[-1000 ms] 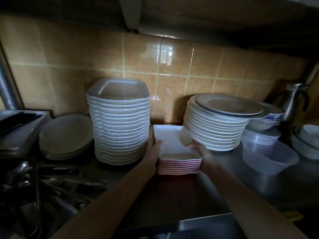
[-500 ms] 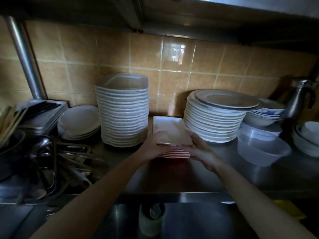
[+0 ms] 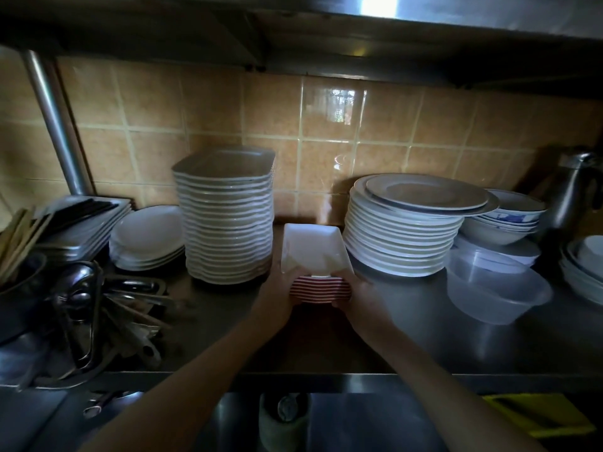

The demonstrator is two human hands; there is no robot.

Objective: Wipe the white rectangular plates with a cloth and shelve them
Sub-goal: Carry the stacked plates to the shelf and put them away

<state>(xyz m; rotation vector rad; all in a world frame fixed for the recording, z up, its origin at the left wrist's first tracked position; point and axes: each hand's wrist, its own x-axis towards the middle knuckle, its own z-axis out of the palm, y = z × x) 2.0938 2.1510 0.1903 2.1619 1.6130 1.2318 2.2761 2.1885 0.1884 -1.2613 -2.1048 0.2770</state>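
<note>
A short stack of white rectangular plates [image 3: 313, 252] with red-edged undersides is on the dim stainless-steel shelf [image 3: 456, 340]. It sits between a tall stack of white square-cornered plates [image 3: 228, 230] on its left and a stack of white round plates [image 3: 401, 236] on its right. Its far end points toward the tan tiled wall [image 3: 212, 109].

The left hand [image 3: 279, 293] grips the stack's near left corner and the right hand [image 3: 360, 296] grips the near right corner. Each thumb lies over the near rim of the top plate. The other fingers curl down the sides, and their tips are lost behind the stack and in shadow. The stack seems to rest on the shelf, though the gloom under it makes that hard to confirm.

Further left are a few white oval plates [image 3: 146, 238], flat grey metal trays [image 3: 81, 223] and a jumble of metal utensils [image 3: 130, 308] too dark to sort out. Pale wooden sticks [image 3: 16, 236] are cut off by the frame edge.

To the right are clear plastic containers [image 3: 496, 288], blue-patterned bowls [image 3: 509, 218] and a dark metal jug [image 3: 574, 190] that is only partly visible. More white bowls [image 3: 584, 262] are cropped at the right border.

A yellow cloth [image 3: 538, 415] lies below the shelf's front edge, with its far side cut off.
</note>
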